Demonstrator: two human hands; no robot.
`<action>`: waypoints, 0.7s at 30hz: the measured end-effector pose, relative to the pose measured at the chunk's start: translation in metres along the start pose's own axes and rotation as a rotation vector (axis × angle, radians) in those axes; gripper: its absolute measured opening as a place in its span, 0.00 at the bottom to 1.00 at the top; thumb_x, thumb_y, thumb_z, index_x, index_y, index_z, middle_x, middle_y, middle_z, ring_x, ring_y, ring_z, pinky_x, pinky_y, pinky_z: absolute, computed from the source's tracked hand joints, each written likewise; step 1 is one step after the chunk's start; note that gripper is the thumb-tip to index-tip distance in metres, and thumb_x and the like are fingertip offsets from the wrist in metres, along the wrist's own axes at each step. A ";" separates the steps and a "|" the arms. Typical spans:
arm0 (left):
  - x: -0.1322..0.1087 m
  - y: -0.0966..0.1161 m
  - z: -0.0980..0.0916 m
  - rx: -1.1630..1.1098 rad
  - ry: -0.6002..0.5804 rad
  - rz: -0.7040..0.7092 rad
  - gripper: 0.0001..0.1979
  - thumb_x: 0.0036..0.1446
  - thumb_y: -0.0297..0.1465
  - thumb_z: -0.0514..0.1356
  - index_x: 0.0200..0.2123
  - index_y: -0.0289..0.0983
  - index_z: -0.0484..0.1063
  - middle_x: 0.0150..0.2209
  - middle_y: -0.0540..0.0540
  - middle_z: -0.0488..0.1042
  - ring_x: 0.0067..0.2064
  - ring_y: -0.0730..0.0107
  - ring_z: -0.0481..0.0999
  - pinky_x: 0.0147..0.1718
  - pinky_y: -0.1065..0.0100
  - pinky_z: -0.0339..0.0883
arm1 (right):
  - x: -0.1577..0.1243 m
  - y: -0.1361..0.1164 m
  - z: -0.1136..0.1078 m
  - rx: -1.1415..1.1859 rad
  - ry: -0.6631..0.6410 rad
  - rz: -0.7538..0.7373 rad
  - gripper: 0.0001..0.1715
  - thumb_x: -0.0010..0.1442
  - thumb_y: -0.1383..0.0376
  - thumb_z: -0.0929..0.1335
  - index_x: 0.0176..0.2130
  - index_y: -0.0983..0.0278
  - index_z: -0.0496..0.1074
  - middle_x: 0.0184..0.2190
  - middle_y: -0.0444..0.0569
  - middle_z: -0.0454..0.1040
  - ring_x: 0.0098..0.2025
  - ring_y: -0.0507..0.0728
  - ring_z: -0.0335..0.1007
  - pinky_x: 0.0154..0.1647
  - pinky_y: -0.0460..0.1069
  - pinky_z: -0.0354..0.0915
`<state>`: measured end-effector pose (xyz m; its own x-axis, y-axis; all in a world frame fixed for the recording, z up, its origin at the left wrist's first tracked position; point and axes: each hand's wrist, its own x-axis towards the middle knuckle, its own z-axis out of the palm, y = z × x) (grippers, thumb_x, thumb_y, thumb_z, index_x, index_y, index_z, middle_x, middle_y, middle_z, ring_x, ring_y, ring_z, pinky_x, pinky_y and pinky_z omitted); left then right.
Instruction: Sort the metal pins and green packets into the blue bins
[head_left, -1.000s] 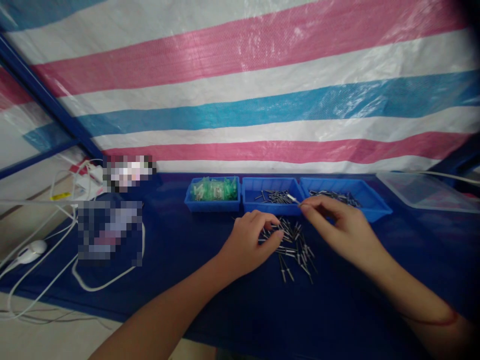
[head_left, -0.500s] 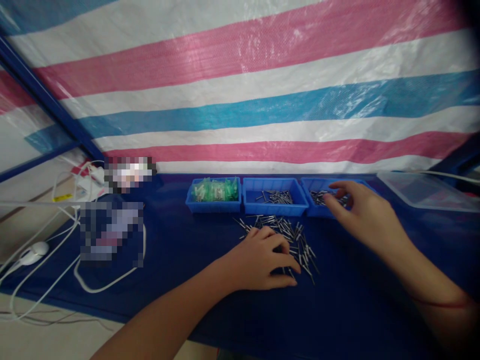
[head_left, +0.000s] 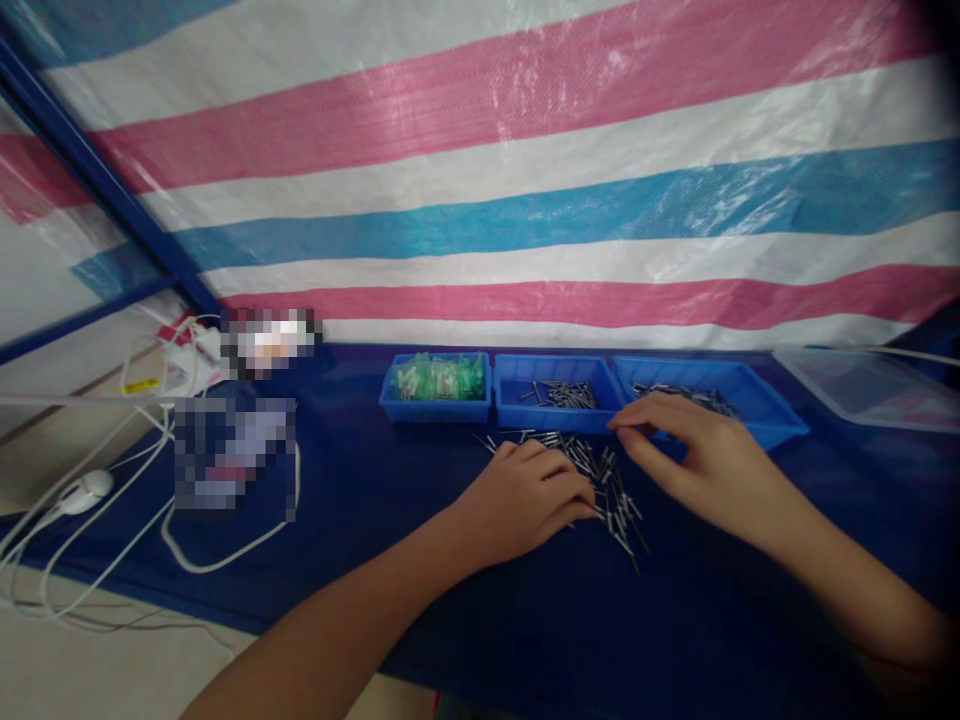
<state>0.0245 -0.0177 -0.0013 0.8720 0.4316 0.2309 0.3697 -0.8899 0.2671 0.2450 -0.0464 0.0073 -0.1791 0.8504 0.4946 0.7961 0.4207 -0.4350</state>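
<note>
Slim silver blind rivets [head_left: 622,515] lie in a loose pile on the dark blue table [head_left: 495,640]. My left hand [head_left: 529,500] rests on the pile's left side, its thumb and index finger pinched at the end of a rivet; its other fingertips are hidden. At the front of the right blue bin [head_left: 757,405] hovers my right hand [head_left: 697,455], thumb and index tips near each other with a small gap and no rivet visible between them. More rivets [head_left: 686,397] lie inside that bin. The middle blue bin [head_left: 555,415] also contains rivets [head_left: 568,395].
At the left of the row, a blue bin [head_left: 435,411] holds green-and-clear plastic packets [head_left: 442,378]. A translucent lid [head_left: 862,390] lies at the back right. White cables [head_left: 187,567] and a blurred-out item [head_left: 236,455] occupy the left side. A striped tarp [head_left: 525,235] hangs behind.
My right hand has moved left and down, from over the right bin to its front edge near the pile. My left thumb and index finger have closed together.
</note>
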 end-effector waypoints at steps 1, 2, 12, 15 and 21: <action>0.001 0.000 -0.001 -0.041 0.035 -0.040 0.11 0.66 0.36 0.51 0.40 0.39 0.72 0.42 0.48 0.74 0.44 0.68 0.69 0.42 0.66 0.58 | 0.000 -0.003 0.000 0.058 -0.065 -0.038 0.08 0.60 0.64 0.63 0.36 0.60 0.72 0.36 0.50 0.76 0.39 0.59 0.72 0.44 0.55 0.67; 0.001 -0.001 -0.002 -0.090 0.074 -0.083 0.11 0.66 0.35 0.52 0.40 0.38 0.71 0.41 0.48 0.75 0.42 0.69 0.70 0.42 0.67 0.59 | 0.000 -0.005 0.001 0.110 -0.129 -0.071 0.08 0.60 0.65 0.64 0.37 0.60 0.73 0.37 0.49 0.76 0.39 0.57 0.72 0.42 0.53 0.67; 0.003 -0.001 0.000 -0.630 0.305 -0.382 0.09 0.62 0.34 0.56 0.38 0.35 0.72 0.33 0.49 0.76 0.33 0.73 0.73 0.34 0.73 0.63 | -0.007 -0.019 0.025 0.423 -0.134 0.169 0.12 0.60 0.56 0.66 0.40 0.61 0.73 0.34 0.48 0.76 0.33 0.55 0.71 0.34 0.49 0.66; 0.003 -0.001 -0.001 -0.682 0.314 -0.401 0.09 0.60 0.35 0.58 0.37 0.35 0.73 0.34 0.49 0.76 0.34 0.72 0.73 0.34 0.73 0.63 | -0.008 -0.021 0.028 0.534 -0.126 0.250 0.13 0.60 0.55 0.66 0.39 0.61 0.73 0.35 0.48 0.76 0.36 0.56 0.71 0.35 0.49 0.66; 0.004 -0.002 0.005 -0.818 0.428 -0.496 0.09 0.57 0.34 0.61 0.39 0.36 0.74 0.35 0.47 0.76 0.35 0.71 0.73 0.35 0.72 0.64 | -0.006 -0.025 0.028 0.631 -0.154 0.350 0.13 0.59 0.54 0.67 0.37 0.61 0.73 0.32 0.47 0.75 0.33 0.54 0.69 0.33 0.48 0.65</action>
<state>0.0288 -0.0152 -0.0053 0.4366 0.8790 0.1916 0.1860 -0.2965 0.9367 0.2100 -0.0526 -0.0060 -0.0917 0.9835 0.1559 0.3464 0.1783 -0.9210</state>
